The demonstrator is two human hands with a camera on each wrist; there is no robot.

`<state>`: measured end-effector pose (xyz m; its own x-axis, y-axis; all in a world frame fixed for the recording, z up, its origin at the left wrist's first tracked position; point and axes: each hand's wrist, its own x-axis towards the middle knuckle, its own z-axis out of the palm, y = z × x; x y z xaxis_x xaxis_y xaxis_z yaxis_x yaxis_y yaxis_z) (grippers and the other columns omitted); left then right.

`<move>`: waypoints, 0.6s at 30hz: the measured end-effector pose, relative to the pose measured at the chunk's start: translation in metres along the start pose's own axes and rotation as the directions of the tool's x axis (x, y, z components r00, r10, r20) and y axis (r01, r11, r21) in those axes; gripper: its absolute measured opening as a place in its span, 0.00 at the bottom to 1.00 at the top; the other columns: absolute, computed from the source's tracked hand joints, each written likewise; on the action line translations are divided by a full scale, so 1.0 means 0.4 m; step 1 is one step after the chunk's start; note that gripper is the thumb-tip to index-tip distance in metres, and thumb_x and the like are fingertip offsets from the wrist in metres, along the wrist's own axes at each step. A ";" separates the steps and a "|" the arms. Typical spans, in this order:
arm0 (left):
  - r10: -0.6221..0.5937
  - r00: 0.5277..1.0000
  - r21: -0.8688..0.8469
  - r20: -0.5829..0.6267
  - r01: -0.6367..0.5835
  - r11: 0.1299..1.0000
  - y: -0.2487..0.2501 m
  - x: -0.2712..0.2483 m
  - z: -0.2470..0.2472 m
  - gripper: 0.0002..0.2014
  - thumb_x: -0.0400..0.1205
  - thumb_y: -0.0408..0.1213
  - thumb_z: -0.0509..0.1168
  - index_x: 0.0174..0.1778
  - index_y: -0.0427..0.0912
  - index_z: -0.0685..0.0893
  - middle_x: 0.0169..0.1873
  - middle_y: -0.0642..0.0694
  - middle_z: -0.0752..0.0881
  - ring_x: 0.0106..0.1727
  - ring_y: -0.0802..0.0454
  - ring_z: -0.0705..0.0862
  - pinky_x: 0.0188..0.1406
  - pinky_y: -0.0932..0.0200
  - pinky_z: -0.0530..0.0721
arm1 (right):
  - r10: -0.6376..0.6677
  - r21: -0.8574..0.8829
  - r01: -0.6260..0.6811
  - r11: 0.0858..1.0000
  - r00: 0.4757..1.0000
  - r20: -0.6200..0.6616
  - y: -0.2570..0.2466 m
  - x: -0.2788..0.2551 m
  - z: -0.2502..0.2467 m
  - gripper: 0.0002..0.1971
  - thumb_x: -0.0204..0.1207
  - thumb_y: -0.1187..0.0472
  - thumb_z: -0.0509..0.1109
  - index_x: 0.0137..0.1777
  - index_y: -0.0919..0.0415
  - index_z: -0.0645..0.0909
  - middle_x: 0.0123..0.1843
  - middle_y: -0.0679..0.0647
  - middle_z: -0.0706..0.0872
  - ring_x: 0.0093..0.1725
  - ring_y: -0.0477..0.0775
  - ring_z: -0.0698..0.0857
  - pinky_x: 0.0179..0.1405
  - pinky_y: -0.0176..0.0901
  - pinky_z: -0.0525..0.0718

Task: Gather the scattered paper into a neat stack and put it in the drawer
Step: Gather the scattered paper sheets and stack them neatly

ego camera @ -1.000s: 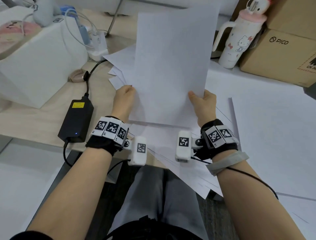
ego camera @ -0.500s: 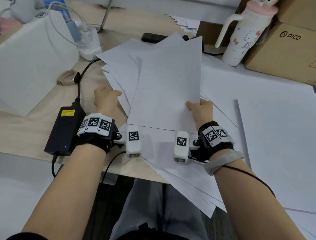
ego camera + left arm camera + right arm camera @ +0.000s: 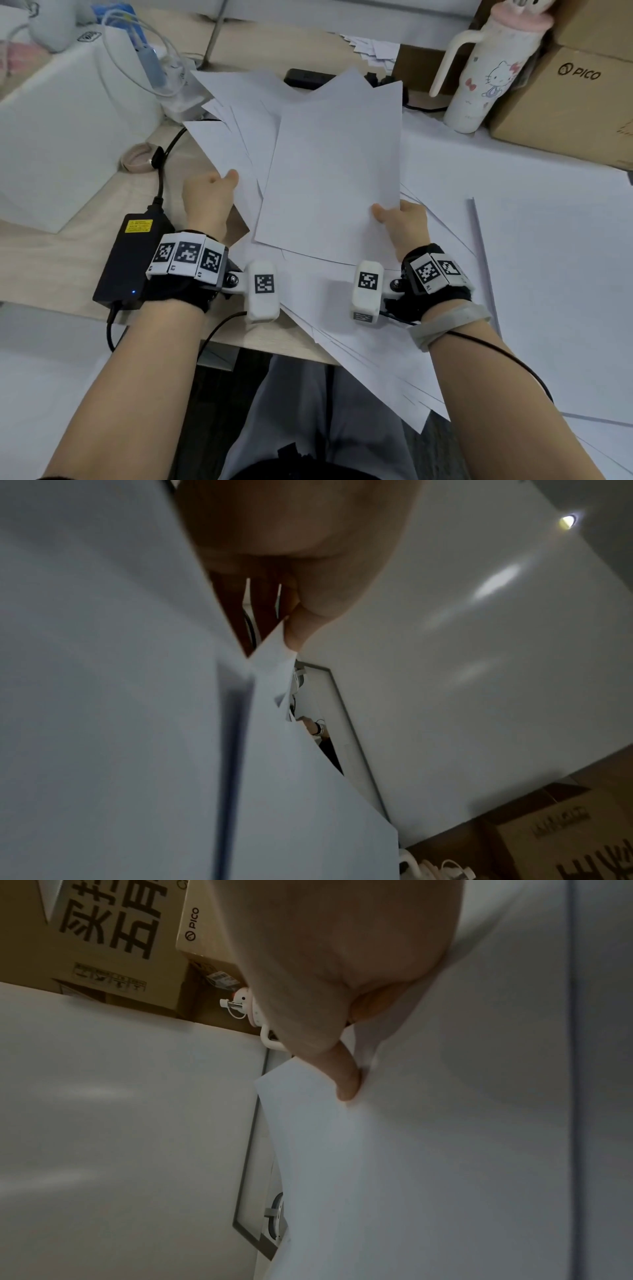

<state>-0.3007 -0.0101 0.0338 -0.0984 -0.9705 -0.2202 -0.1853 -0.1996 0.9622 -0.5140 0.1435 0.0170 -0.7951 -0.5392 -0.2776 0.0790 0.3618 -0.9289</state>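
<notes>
Light wood desk [image 3: 51,260]; cardboard boxes [image 3: 565,113] far right

Both forearms are bare; each wrist wears a black band [image 3: 178,291] topped by white blocks [image 3: 186,255] printed with black square markers; a white, rounded camera pod [image 3: 263,291] with one such marker juts from the left wrist's inner side on a small bracket with a silver screw; its twin [image 3: 367,291] sits on the right wrist; a thin black cable leaves each pod; the right wrist also carries a grey strap [image 3: 448,322]; the lap shows grey trousers [image 3: 308,421].
</notes>
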 end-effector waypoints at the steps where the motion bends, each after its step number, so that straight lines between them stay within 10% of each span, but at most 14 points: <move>1: 0.003 0.999 -0.021 -0.032 -0.004 1.000 -0.001 -0.001 -0.007 0.15 0.73 0.45 0.68 0.28 0.45 0.70 0.34 0.43 0.73 0.39 0.50 0.71 0.41 0.55 0.71 | 0.001 -0.006 -0.001 1.000 1.000 -0.001 0.000 -0.001 0.000 0.09 0.74 0.68 0.70 0.49 0.76 0.84 0.40 0.60 0.83 0.39 0.55 0.80 0.43 0.48 0.80; 6: -0.058 0.996 -0.027 -0.061 0.056 0.998 -0.015 -0.031 -0.029 0.19 0.83 0.44 0.64 0.27 0.45 0.70 0.28 0.49 0.74 0.32 0.53 0.73 0.34 0.62 0.73 | -0.008 -0.034 0.008 0.999 1.000 0.005 0.002 -0.001 0.002 0.04 0.74 0.67 0.71 0.43 0.68 0.85 0.41 0.58 0.85 0.40 0.57 0.82 0.50 0.57 0.86; 8: -0.158 0.984 -0.033 0.076 0.161 0.986 -0.023 -0.041 -0.024 0.09 0.82 0.46 0.66 0.44 0.45 0.82 0.43 0.50 0.84 0.45 0.55 0.82 0.50 0.60 0.81 | -0.021 -0.037 0.021 0.999 1.000 0.008 0.000 -0.004 0.004 0.02 0.74 0.66 0.71 0.42 0.63 0.84 0.42 0.58 0.86 0.41 0.58 0.83 0.53 0.58 0.85; 10: -0.240 0.958 0.021 0.160 0.240 0.971 -0.029 -0.051 -0.017 0.20 0.81 0.47 0.68 0.64 0.40 0.80 0.58 0.46 0.84 0.59 0.48 0.82 0.64 0.50 0.80 | -0.030 -0.035 0.030 0.999 0.999 0.012 -0.002 -0.009 0.005 0.01 0.75 0.66 0.71 0.43 0.63 0.83 0.43 0.59 0.86 0.42 0.58 0.83 0.55 0.59 0.85; 18: 0.038 0.997 -0.113 -0.065 -0.045 0.993 0.027 -0.059 -0.070 0.13 0.84 0.33 0.59 0.65 0.38 0.78 0.56 0.47 0.84 0.54 0.51 0.82 0.38 0.67 0.82 | -0.042 -0.045 0.044 0.998 0.998 0.037 -0.006 -0.022 0.002 0.04 0.74 0.67 0.71 0.45 0.68 0.85 0.42 0.60 0.85 0.41 0.57 0.82 0.53 0.59 0.85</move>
<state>-0.2732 0.0068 0.0540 -0.0415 -0.9841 -0.1726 -0.0692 -0.1695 0.9831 -0.5066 0.1469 0.0214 -0.7747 -0.5819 -0.2473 0.0169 0.3720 -0.9281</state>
